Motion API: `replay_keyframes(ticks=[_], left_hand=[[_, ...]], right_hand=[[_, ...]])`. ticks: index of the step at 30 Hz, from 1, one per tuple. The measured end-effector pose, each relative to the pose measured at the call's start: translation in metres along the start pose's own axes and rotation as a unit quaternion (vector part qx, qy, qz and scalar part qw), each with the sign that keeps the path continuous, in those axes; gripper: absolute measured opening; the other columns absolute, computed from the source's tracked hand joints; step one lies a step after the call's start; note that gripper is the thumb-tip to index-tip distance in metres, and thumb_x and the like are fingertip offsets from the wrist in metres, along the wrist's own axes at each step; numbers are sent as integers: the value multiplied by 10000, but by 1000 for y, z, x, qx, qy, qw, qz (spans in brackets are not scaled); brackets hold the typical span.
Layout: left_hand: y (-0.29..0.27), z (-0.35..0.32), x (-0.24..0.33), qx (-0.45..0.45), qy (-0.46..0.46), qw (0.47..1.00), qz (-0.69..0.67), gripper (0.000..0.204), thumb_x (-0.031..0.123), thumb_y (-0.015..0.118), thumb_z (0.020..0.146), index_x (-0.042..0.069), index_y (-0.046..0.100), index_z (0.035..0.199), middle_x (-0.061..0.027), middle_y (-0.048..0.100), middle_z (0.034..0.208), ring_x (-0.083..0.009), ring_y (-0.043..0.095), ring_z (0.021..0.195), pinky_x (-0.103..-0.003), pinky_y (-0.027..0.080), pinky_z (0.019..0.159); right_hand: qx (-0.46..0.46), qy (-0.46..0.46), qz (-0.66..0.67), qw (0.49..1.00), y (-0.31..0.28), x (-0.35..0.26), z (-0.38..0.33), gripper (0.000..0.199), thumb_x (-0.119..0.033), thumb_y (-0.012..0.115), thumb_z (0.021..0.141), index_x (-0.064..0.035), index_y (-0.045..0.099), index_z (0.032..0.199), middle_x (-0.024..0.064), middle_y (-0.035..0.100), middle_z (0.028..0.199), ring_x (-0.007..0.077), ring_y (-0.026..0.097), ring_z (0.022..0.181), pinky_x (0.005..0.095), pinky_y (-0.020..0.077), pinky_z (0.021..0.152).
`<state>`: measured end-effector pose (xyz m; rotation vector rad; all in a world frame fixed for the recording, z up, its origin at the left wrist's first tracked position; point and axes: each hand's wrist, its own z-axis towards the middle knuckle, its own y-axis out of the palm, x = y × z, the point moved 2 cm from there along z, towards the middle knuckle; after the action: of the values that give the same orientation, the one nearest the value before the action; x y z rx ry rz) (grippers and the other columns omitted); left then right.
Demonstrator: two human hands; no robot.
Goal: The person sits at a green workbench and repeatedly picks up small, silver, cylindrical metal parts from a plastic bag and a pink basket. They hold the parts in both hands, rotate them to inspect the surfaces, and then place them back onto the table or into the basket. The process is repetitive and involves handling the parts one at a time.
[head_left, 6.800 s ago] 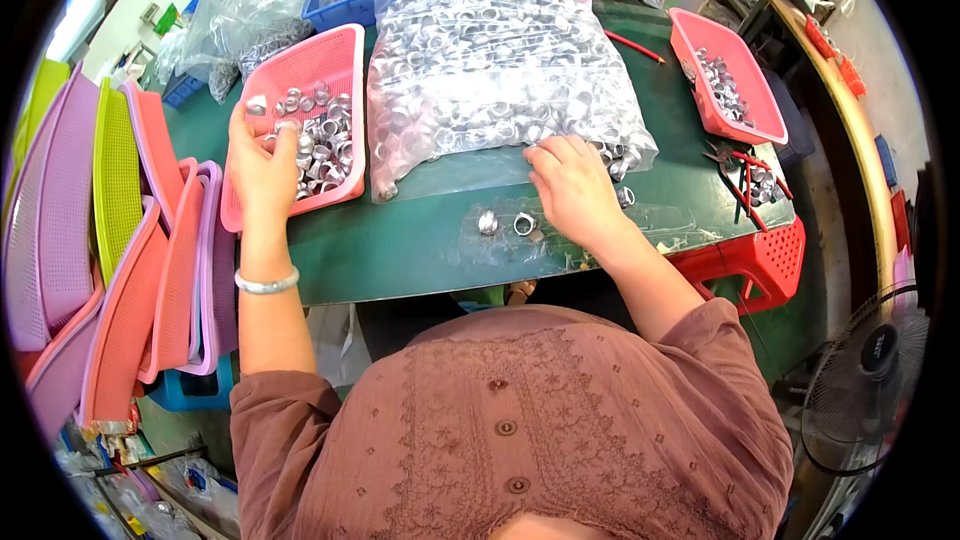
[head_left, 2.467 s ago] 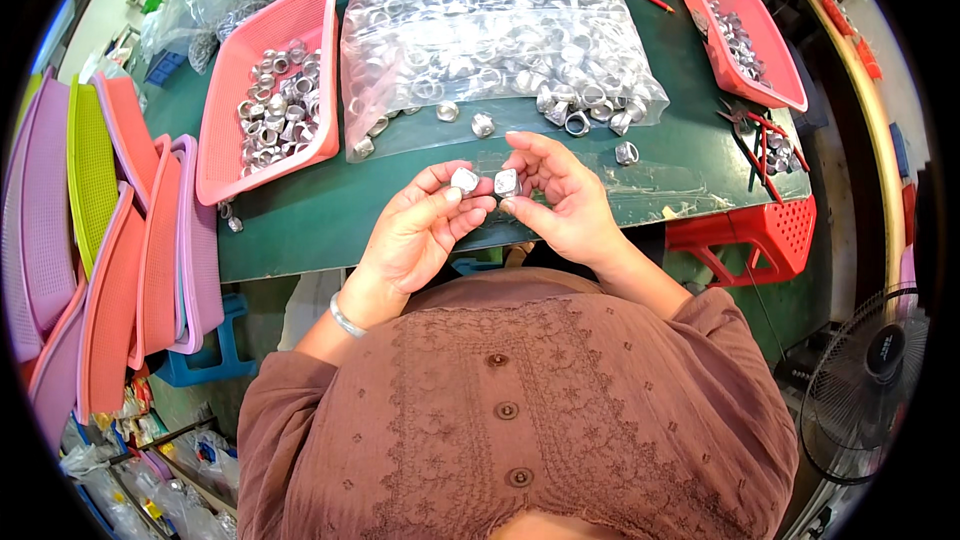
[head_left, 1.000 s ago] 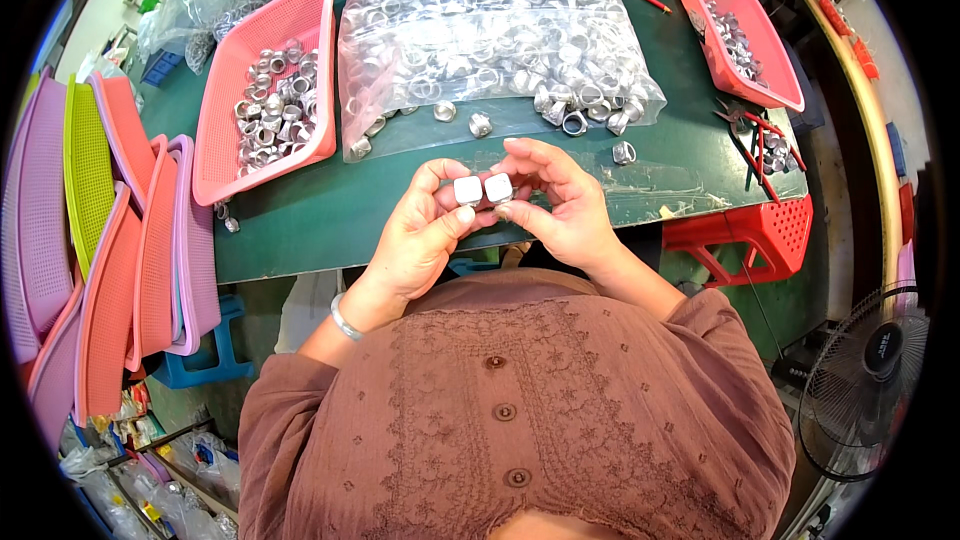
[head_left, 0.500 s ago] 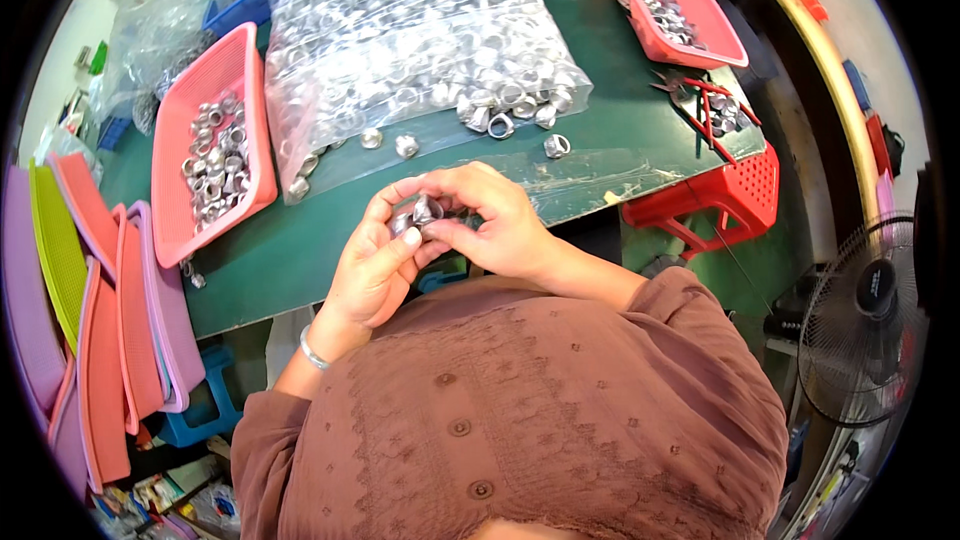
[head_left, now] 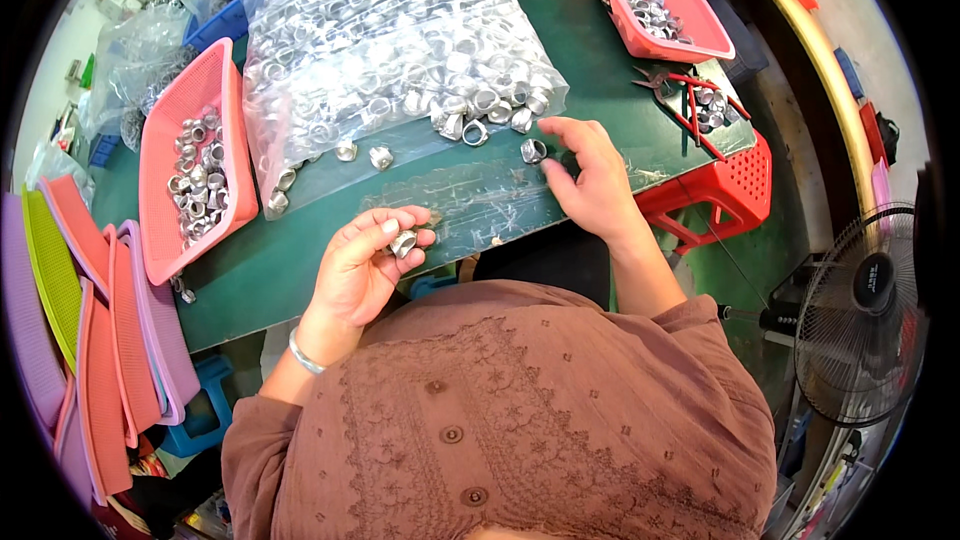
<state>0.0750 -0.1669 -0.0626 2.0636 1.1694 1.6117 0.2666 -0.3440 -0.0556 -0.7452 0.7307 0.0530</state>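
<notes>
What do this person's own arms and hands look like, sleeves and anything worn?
Loose brown sleeves cover the upper arms, leaving the forearms bare. The left hand and right hand wear no gloves. A smooth silver bangle circles the left wrist; the right wrist shows none.

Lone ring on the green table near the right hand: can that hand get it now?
Likely yes: the right hand, thumb and forefinger parted, is right beside the ring, with nothing visible in the way.
</notes>
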Motion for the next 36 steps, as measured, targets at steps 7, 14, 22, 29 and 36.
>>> replay_keyframes(ticks=[7, 14, 22, 29, 36], left_hand=[[12, 7, 2, 48, -13, 997, 65, 164, 93, 523, 860, 6, 550, 996, -107, 592, 944, -183, 592, 809, -247, 484, 633], [36, 22, 0, 33, -31, 990, 131, 242, 131, 546, 868, 18, 525, 1080, -58, 592, 848, -135, 574, 724, -219, 453, 597], [50, 31, 0, -11, -26, 989, 145, 219, 180, 559, 876, 26, 532, 1029, -47, 581, 855, -119, 560, 722, -216, 448, 601], [50, 31, 0, -11, -31, 990, 138, 217, 196, 573, 871, 32, 544, 1011, -37, 590, 846, -103, 566, 718, -208, 454, 603], [50, 33, -2, -16, -43, 991, 127, 201, 213, 570, 876, 44, 558, 985, -33, 608, 837, -92, 575, 716, -196, 455, 592]], right_hand=[[-57, 64, 71, 994, 9, 9, 0, 369, 27, 637, 700, -31, 537, 1050, 80, 598, 956, 205, 568, 833, 294, 458, 734], [-50, 117, 566, 815, 29, -10, -3, 363, 57, 566, 803, -1, 454, 1143, 105, 564, 1085, 149, 564, 943, 277, 458, 822], [-72, 121, 572, 808, 38, -22, -8, 398, 50, 579, 803, -3, 437, 1171, 122, 564, 1093, 173, 574, 968, 292, 463, 840], [-63, 113, 547, 827, 41, -23, -9, 404, 51, 591, 794, -7, 446, 1166, 117, 574, 1071, 161, 592, 911, 283, 475, 796], [-52, 82, 487, 868, 42, -27, -10, 393, 37, 613, 785, -12, 468, 1147, 91, 599, 995, 122, 599, 810, 256, 466, 719]])
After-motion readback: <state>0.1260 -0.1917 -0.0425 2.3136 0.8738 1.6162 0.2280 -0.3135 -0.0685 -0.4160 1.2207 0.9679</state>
